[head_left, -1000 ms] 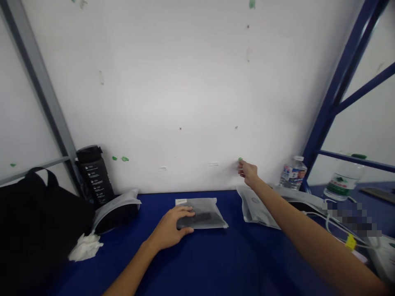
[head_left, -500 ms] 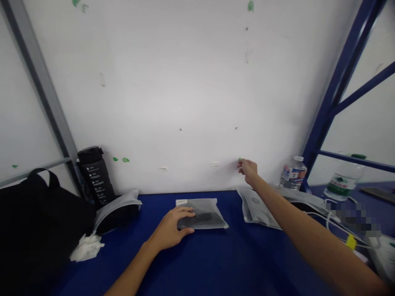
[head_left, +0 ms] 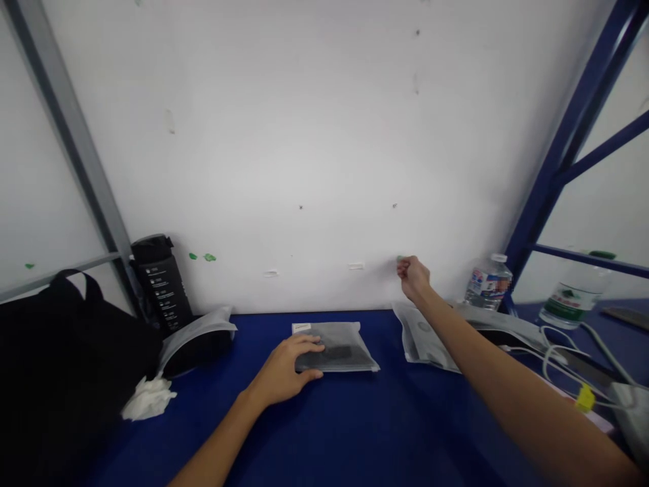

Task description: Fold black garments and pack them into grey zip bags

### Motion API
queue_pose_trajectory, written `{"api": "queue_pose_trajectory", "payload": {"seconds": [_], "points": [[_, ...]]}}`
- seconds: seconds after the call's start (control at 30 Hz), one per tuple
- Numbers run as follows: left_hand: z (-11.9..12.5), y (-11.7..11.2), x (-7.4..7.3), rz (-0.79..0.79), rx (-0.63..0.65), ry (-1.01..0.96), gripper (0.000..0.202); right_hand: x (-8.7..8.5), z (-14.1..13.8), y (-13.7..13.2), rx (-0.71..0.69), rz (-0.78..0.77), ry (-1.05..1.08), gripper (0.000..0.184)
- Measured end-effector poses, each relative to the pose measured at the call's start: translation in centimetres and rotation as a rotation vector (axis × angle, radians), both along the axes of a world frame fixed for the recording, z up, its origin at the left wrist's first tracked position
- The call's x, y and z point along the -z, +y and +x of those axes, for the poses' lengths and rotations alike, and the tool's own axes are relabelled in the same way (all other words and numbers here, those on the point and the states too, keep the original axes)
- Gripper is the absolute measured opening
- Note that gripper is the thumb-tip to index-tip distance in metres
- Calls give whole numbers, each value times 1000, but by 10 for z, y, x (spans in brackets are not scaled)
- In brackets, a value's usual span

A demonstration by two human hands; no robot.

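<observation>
My left hand (head_left: 290,365) lies with fingers spread on the left side of a frosted zip pouch (head_left: 349,348), which has a white label and something dark inside. The pouch lies flat on the blue desk (head_left: 314,433) near the wall. At the white wall (head_left: 324,135), my right hand (head_left: 414,277) is raised with its fingers curled and pressed together. A small pale green spot (head_left: 399,258) shows right at those fingertips. Whether it sits on the wall or between the fingers, I cannot tell. Below the right forearm lies another frosted pouch (head_left: 418,335), partly covered by the arm.
On the left are a black bag (head_left: 61,365), a dark bottle (head_left: 165,284), a frosted pouch (head_left: 197,335) and crumpled tissue (head_left: 148,399). A clear bottle (head_left: 489,283), white cables (head_left: 552,358) and a green-labelled bottle (head_left: 572,301) stand or lie right, by the blue frame (head_left: 552,166).
The view has shifted slightly, moving most things a little right and up in the picture. My left hand stays on the pouch and my right hand stays at the same wall spot.
</observation>
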State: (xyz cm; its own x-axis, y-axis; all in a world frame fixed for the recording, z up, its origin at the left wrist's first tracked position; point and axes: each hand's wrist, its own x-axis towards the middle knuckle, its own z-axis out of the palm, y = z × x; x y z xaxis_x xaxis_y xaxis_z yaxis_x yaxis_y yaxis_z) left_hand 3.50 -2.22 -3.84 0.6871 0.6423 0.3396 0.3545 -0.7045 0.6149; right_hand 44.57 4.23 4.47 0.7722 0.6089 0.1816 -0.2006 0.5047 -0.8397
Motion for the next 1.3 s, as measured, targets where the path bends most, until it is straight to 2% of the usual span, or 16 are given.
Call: {"api": "queue_pose_trajectory", "payload": {"seconds": [0.1, 0.2, 0.33, 0.47, 0.6, 0.8, 1.0, 1.2, 1.3], "points": [[0, 0, -1, 4, -7, 8, 49, -10, -2, -11, -45, 46, -26, 31], [0, -1, -2, 9, -16, 24, 49, -6, -12, -26, -106, 42, -77, 27], [0, -3, -3, 22, -18, 34, 49, 28, -42, -45, -186, -30, -163, 22], [1, -2, -2, 51, -15, 34, 48, 66, -80, -62, -292, -101, -286, 28], [2, 1, 1, 85, -6, 38, 47, 84, -107, -76, -337, -127, -379, 37], [2, 0, 0, 109, 13, 56, 45, 93, -126, -88, -333, -113, -539, 42], [3, -2, -2, 121, 30, 59, 45, 95, -140, -98, -352, -32, -689, 31], [2, -3, -2, 133, 26, 58, 46, 90, -149, -110, -232, 26, -947, 20], [5, -4, 0, 149, 1, 44, 41, 88, -155, -116, -231, 16, -1015, 17]]}}
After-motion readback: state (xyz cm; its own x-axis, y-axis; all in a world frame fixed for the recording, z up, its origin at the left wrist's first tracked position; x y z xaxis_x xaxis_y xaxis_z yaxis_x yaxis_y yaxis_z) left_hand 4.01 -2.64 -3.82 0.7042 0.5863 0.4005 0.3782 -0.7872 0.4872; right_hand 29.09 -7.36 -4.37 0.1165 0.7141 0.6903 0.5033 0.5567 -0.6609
